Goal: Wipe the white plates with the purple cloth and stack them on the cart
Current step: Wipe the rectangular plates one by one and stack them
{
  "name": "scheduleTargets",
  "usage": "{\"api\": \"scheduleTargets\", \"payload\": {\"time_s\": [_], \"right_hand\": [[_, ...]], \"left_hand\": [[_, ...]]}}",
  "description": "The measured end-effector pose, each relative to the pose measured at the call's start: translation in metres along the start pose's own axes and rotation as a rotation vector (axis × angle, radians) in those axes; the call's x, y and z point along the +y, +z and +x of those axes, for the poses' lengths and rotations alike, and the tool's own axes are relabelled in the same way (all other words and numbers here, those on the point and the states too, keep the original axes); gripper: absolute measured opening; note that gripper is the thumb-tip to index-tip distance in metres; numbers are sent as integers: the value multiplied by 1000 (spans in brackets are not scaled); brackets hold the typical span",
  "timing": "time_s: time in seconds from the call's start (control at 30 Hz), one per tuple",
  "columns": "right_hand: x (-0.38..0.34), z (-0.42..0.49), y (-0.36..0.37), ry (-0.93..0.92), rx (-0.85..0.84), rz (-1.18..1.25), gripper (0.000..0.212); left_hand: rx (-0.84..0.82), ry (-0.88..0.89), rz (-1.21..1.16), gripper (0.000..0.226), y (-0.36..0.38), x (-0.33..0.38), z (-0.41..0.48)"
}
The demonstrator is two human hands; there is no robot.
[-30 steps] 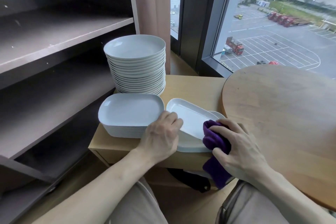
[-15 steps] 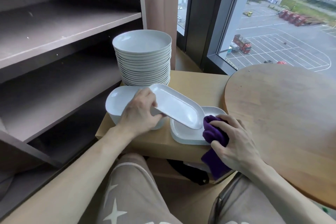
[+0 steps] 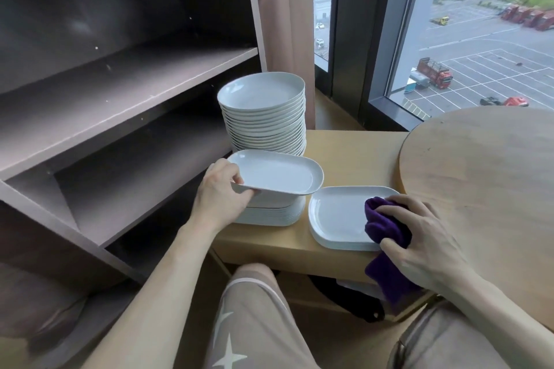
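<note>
A shelf point(image 3: 120, 99) stands at left; the left hand point(image 3: 220, 195) pinches the rim of 1 white plate point(image 3: 278, 172), tilted over a low stack point(image 3: 269, 216) on the cart point(image 3: 353, 153), before a tall stack point(image 3: 263, 117); just right, a second plate point(image 3: 335, 219) bears the purple cloth point(image 3: 386, 225), gripped by the right hand point(image 3: 425, 243); a round table point(image 3: 479, 174) sits beside.

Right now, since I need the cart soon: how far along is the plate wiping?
Seemingly done: the low stack on the cart. In hand: the left grip holds an oblong plate above it; the right grip presses the purple cloth onto the right pile. Left: that pile; the tall round stack, unclear.
</note>
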State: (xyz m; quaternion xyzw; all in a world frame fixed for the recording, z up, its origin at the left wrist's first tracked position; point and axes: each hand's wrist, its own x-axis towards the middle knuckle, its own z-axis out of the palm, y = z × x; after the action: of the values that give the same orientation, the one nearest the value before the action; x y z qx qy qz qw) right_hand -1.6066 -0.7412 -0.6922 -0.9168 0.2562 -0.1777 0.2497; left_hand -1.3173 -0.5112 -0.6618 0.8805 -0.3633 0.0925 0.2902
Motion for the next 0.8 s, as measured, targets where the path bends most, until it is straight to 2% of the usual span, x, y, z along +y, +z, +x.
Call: {"api": "scheduleTargets", "payload": {"time_s": [0.17, 0.27, 0.4, 0.47, 0.57, 0.67, 0.8], "right_hand": [[4, 2, 2, 8, 12, 2, 62], [7, 2, 4, 4, -5, -16, 61], [9, 2, 6, -3, -2, -23, 59], [11, 3, 6, 1, 7, -25, 58], [12, 3, 6, 8, 5, -29, 58], [12, 3, 4, 17, -7, -39, 58], [13, 4, 2, 27, -2, -50, 58]], "left_hand": [[-224, -178, 120, 20, 0, -17, -4], [-400, -235, 218, 46, 1, -14, -4], [-455, -260, 372, 67, 3, 4, -6], [-411, -205, 359, 72, 6, 15, -9], [-311, -5, 176, 78, 17, 42, -18], [-350, 183, 158, 77, 40, 66, -27], [-512, 121, 298, 87, 60, 67, -32]]}}
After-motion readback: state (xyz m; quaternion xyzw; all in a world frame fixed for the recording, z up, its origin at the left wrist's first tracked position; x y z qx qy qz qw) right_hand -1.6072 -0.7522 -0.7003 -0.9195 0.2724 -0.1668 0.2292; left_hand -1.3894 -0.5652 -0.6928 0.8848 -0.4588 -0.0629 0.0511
